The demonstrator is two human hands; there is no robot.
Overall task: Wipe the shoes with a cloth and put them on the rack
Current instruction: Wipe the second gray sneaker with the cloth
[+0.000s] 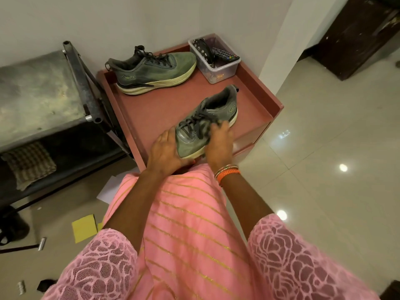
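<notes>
Near shoe (pixel 205 124), centre: gripped by left hand (pixel 165 151) at toe, right hand (pixel 218 140) rubbing side (cloth unclear) | far shoe (pixel 151 71), upper centre: untouched | racking pending

The single head-worn camera is looking steeply down and forward from close above the person's own arms, facing the red rack top (pixel 151 113) in a wall corner.

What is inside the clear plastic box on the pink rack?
The clear plastic box holds a black remote control, a dark floral-patterned item, and small orange bits at the bottom. Anything beneath them is hidden.
</notes>
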